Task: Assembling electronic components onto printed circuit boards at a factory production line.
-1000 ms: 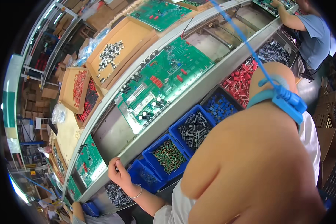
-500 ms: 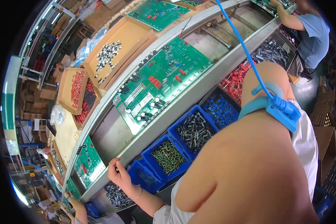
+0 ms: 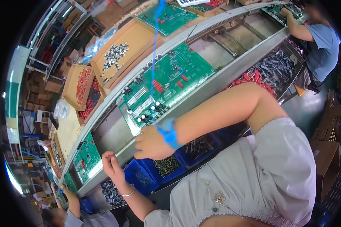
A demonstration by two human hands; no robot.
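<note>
My right hand (image 3: 151, 143) rests with curled fingers at the near corner of a large green circuit board (image 3: 170, 81) lying on a conveyor line. It wears a blue wrist strap (image 3: 168, 132), whose blue cord runs up across the board. My left hand (image 3: 111, 168), with a thin bracelet, hovers over the conveyor's near rail (image 3: 102, 178) with its fingertips pinched together; whether they hold anything is unclear. Blue bins of small parts (image 3: 166, 166) sit just below both hands, partly hidden by my right forearm.
A second green board (image 3: 86, 157) lies further left on the line. Cardboard trays of silver parts (image 3: 115, 56) and red parts (image 3: 81, 85) stand beyond it. One person (image 3: 322, 45) works at top right, another (image 3: 66, 212) at bottom left. Cardboard boxes (image 3: 329, 147) stand on the right.
My right arm, raised close to the camera before, has come down and its hand now sits at the board's near corner. My left hand has hardly moved.
</note>
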